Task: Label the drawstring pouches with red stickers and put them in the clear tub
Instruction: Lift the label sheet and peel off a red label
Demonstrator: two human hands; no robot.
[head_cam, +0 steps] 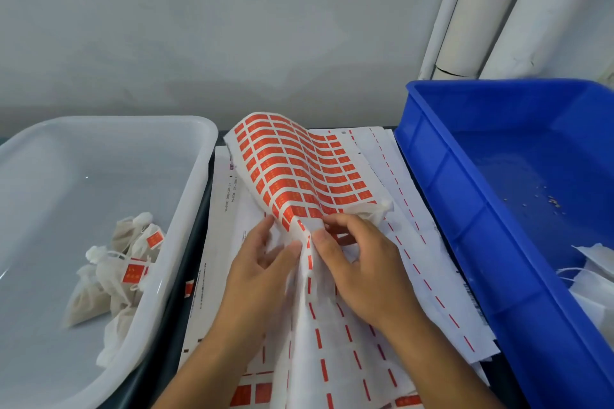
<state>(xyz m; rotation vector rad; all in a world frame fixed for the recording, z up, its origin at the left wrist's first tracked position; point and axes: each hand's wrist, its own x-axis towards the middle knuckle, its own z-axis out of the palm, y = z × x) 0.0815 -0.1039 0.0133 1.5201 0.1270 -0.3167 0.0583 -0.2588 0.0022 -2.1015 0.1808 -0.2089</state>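
Observation:
A sheet of red stickers (292, 169) arches up in the middle of the table. My left hand (265, 269) pinches its folded near edge. My right hand (358, 262) pinches the same edge from the right, and a white drawstring pouch (375, 211) is tucked under its fingers. The clear tub (186, 209) stands at the left and holds several pouches (113, 279) with red stickers on them.
A blue bin (465, 176) stands at the right with a few white pouches (594, 272) in its near corner. Used backing sheets (408, 242) with red dashes cover the table between tub and bin. White pipes (491, 10) run up the wall behind.

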